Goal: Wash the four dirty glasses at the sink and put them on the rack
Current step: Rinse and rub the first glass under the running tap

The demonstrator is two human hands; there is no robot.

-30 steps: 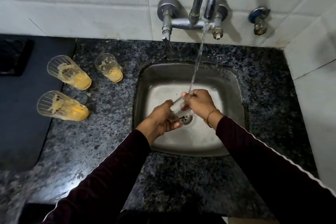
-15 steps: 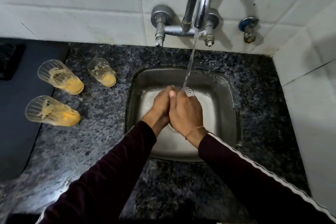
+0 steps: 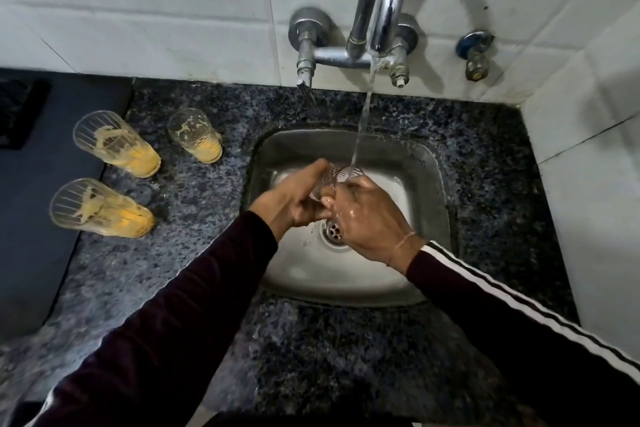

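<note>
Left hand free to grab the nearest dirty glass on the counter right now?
Probably not yet: the left hand and right hand both hold the glass under the water. The path to the nearest dirty glass looks unobstructed.

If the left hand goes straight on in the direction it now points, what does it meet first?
The left hand points up and right, and already grips the glass under the water stream. Beyond the glass, it would probably meet the sink's back wall, though depth is unclear.
</note>
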